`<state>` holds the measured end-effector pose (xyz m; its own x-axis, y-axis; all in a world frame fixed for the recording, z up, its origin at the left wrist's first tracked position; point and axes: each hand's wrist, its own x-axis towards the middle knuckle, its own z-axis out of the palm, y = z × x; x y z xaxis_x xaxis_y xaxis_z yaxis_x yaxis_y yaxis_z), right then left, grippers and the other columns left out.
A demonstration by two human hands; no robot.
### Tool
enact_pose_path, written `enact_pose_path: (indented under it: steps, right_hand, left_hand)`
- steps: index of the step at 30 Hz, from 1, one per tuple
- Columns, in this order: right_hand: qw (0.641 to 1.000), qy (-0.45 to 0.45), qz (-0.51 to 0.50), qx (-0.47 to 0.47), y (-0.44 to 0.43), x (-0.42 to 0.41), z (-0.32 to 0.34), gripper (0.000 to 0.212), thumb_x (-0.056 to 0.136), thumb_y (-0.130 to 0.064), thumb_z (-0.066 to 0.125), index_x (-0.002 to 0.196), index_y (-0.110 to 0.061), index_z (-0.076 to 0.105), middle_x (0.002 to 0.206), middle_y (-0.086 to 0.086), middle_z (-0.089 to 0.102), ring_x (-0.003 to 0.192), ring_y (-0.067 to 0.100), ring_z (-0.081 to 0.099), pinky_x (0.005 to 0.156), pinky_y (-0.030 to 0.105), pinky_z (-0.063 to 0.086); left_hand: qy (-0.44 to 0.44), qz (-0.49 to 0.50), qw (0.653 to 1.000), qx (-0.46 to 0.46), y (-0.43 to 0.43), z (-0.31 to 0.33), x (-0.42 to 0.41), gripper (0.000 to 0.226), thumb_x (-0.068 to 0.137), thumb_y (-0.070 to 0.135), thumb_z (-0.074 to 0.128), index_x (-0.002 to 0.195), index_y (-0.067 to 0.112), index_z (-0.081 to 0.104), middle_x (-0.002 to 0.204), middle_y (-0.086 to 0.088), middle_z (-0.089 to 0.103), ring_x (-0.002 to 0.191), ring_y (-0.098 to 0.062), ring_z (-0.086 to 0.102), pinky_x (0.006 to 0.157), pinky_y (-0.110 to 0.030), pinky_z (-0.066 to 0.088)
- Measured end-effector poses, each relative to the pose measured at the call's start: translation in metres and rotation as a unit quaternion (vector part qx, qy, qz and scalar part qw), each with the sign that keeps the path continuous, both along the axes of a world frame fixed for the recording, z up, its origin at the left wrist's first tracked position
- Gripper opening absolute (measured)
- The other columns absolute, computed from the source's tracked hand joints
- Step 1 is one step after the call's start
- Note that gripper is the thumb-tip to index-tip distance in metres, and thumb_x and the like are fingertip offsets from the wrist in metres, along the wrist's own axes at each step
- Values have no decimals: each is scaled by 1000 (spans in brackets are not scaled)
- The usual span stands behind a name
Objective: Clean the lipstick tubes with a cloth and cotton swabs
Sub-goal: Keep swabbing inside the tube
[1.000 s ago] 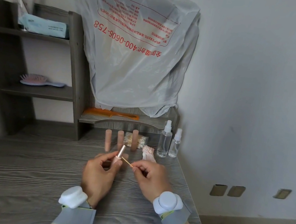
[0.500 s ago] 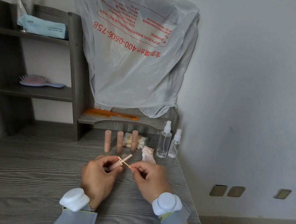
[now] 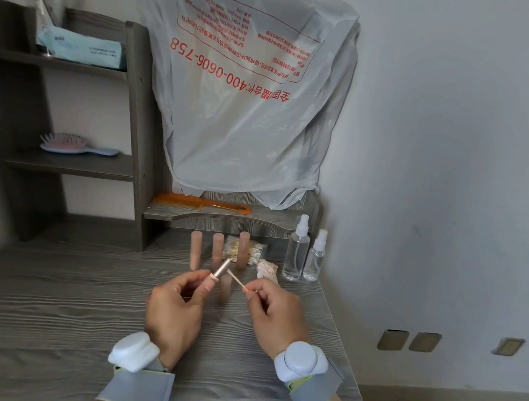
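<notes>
Head view, centre frame: your left hand [image 3: 175, 304] fingers pinch an uncapped silver-necked pink lipstick tube [image 3: 219, 270]; your right hand [image 3: 278, 310] grips a thin cotton swab [image 3: 236, 281]. Upper-centre white plastic bag [image 3: 238, 92] reads "400-0606-758" upside down.

Four lipstick tubes are showing: three standing [image 3: 194, 249] [image 3: 217, 250] [image 3: 242, 250], one held [image 3: 220, 269]. Two spray bottles [image 3: 296, 251] [image 3: 315, 258] are standing. One swab [image 3: 237, 281] is showing.

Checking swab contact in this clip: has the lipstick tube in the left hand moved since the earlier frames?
Yes. The lipstick tube swung: it tipped right toward the cloth, then came back, its tip now before the middle standing tube.
</notes>
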<state>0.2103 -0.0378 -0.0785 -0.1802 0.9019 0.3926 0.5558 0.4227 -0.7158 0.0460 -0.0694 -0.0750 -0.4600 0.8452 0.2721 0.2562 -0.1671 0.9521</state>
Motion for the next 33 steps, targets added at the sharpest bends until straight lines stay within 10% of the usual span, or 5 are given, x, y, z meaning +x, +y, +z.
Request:
enact_pose_path:
  steps: [8,20,33]
  right_hand:
    - [999,-39,21,7,1,-1,-2,11,95,-30,55,94,-33,66,62,-11,58,58,10,52,60,35,49]
    - [999,-48,12,16,4,1,-3,15,98,-25,52,94,-30,66,66,-22,51,65,1,49,61,26,40]
    - [998,-50,15,20,-2,-2,0,12,95,-31,56,95,-32,68,64,-10,60,61,13,55,57,29,44]
  left_hand:
    - [-2,-57,998,-12,2,-3,1,22,84,10,75,103,20,75,82,8,76,79,-6,72,79,-30,58]
    - [70,-75,995,8,-2,0,1,30,85,3,72,108,21,74,85,18,73,82,9,66,74,-4,48]
    - [85,-7,996,-21,-4,2,5,19,75,18,83,88,30,77,75,15,72,75,0,66,71,-18,50]
